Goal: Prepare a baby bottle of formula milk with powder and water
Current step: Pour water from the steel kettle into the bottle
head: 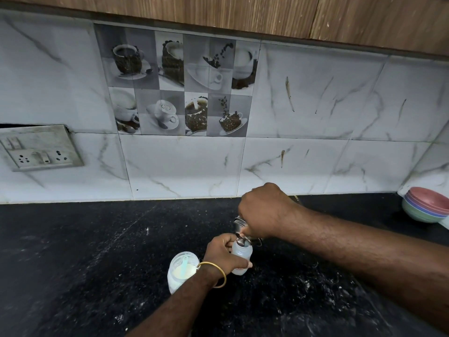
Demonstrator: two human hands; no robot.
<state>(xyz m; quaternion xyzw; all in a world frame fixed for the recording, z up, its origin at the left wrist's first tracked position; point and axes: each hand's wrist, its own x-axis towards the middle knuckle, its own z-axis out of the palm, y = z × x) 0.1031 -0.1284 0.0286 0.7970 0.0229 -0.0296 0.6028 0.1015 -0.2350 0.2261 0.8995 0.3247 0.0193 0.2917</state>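
Observation:
A clear baby bottle (pixel 241 257) stands on the black counter, gripped around its side by my left hand (pixel 222 252), which wears a gold bangle. My right hand (pixel 263 210) is closed on a steel vessel (pixel 243 229), tilted with its rim over the bottle's open mouth. Most of the vessel is hidden under that hand. Just left of the bottle stands an open clear jar of white powder (pixel 181 271) with a pale blue scoop (pixel 184 262) lying in it.
The black stone counter (pixel 97 263) runs back to a tiled wall. A stack of coloured bowls (pixel 426 204) sits at the far right corner. A socket plate (pixel 38 148) is on the wall at left. White specks dot the counter.

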